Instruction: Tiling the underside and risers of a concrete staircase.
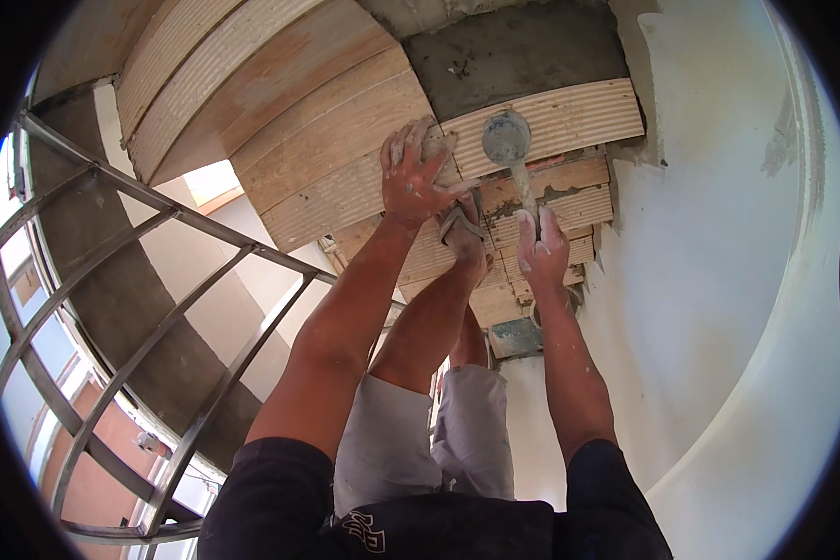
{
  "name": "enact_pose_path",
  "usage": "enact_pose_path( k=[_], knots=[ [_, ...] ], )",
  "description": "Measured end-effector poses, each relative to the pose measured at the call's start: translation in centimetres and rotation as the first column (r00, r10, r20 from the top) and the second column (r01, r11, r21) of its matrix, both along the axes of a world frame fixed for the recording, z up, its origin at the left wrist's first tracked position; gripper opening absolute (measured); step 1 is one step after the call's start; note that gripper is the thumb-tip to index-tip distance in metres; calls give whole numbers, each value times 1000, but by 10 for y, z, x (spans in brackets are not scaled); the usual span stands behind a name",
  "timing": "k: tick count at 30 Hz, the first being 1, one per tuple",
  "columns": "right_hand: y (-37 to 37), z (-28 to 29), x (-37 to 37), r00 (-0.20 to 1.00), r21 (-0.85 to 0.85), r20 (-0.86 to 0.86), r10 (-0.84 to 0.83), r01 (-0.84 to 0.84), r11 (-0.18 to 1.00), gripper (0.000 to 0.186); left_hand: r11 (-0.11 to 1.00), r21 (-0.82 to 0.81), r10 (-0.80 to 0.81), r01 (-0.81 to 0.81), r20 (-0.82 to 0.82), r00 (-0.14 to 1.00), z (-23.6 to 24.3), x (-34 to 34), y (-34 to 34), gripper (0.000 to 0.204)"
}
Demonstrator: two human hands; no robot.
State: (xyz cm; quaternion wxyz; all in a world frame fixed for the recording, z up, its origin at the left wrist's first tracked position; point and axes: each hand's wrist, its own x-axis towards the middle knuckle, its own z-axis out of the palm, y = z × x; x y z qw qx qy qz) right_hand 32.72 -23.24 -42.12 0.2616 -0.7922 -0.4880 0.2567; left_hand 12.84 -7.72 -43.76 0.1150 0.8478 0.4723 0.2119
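Note:
My left hand (418, 179), dusted with grey, has its fingers spread and rests at the joint between a plain wood-look tile (345, 131) and a ribbed wood-look tile (569, 117) on a stair step. In my right hand (544, 250) is the pale handle of a mallet (507, 138). Its round grey head is over the ribbed tile; whether it touches the tile I cannot tell. Beyond that tile, a bed of wet grey mortar (518, 56) covers the tread.
A metal railing (173, 210) curves along the left side, with window openings beyond. On the right rises a white plastered wall (700, 215) with grey smears. My sandaled foot (462, 231) stands on the steps below my left hand. More ribbed tiles (569, 210) line the lower steps.

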Motion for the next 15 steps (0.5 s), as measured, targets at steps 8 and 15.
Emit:
enact_pose_path(
  k=[8,15],
  knots=[
    [3,4,-8,999,110,-43,-22,26,994,26,1000,14,-2,2,12,1000,1,0,3,70],
    [8,8,-11,1000,86,4,0,-1,996,23,1000,-18,7,-7,-16,1000,2,-1,2,70]
  ],
)
